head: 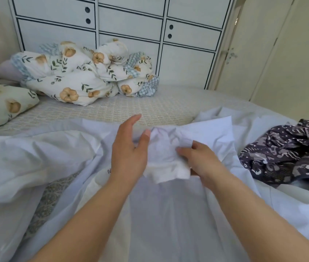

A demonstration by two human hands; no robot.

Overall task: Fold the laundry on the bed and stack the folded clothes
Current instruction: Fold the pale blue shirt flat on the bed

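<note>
Between our two hands lies a small white garment (166, 163), bunched and partly gathered, resting on top of the wide pale sheet (168, 214) that covers the near part of the bed (112, 108). Our right hand (199, 159) pinches its right edge, fingers curled into the cloth; our left hand (129, 148) is spread with straight fingers, the thumb pressing the garment's upper left side.

We judge the piece to be very light, thin and limp: it will sag and crumple wherever it is not supported, and it should not slip much against the cotton beneath. It wants taking by a hem or two corners, then pulling taut and flat before any fold, otherwise the creases will set in crooked. The sheet under it is loose too, so it may drag along if we tug hard.

Well to the right of our right hand sits a dark patterned garment (290, 152), crumpled and unfolded. Beyond our left hand, far across the mattress, a floral duvet (85, 76) is heaped against white drawers (131, 21).
</note>
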